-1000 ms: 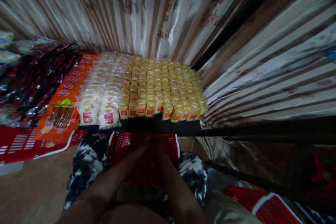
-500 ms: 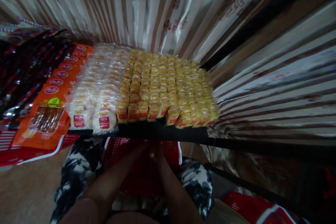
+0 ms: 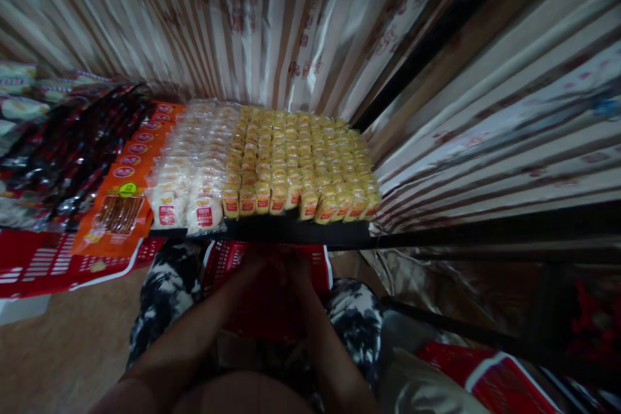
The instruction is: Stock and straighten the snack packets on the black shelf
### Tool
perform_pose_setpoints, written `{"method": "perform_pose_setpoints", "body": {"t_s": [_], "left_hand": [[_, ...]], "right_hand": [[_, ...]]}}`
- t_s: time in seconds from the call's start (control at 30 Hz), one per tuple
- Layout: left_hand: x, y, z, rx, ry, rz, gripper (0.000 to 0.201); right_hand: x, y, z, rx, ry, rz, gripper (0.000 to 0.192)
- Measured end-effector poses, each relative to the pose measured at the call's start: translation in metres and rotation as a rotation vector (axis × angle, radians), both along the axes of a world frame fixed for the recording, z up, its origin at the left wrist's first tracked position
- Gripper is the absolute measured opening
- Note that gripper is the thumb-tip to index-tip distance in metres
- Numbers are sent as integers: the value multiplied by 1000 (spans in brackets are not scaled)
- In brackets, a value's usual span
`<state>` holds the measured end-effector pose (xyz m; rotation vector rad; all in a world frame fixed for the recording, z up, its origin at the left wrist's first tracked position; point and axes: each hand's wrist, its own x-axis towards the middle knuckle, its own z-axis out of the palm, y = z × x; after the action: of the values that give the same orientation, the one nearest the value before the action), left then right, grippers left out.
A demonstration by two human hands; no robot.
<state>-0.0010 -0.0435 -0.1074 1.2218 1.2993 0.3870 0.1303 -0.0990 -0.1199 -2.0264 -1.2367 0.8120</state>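
Observation:
Both my forearms reach down into a red plastic basket [image 3: 272,320] between my knees. Inside it my left hand [image 3: 262,261] and my right hand [image 3: 297,266] are close together, dark and blurred under the shelf edge. Their fingers do not show, and I cannot make out anything in them. Just above, rows of small yellow wrapped cakes [image 3: 295,158] stand on the black shelf [image 3: 295,228]. Left of these are two rows of white round crackers in clear wrappers [image 3: 189,171], then overlapping orange snack packets [image 3: 119,207].
Dark shiny packets [image 3: 77,149] fill the shelf's left part. A striped curtain [image 3: 272,26] hangs behind, with a black post [image 3: 427,45] at the right. Other red baskets stand at the left [image 3: 53,265] and lower right [image 3: 504,385].
My view has turned slightly left, so the shelf goods at left show more and the cakes appear smaller. My hands stay inside the red basket.

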Motion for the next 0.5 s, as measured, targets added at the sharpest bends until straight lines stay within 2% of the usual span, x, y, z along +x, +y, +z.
{"method": "perform_pose_setpoints", "body": {"t_s": [0.1,0.23,0.5], "left_hand": [[-10,-3,10,8,11,71,14],[-16,-11,28,70,26,192,23],[-20,-25,67,81,-257,320,26]], "right_hand": [[1,-7,18,-67,194,-120,31],[-4,-12,40,-88,433,-232,40],[-25,-19,72,-19,882,-338,45]]}}
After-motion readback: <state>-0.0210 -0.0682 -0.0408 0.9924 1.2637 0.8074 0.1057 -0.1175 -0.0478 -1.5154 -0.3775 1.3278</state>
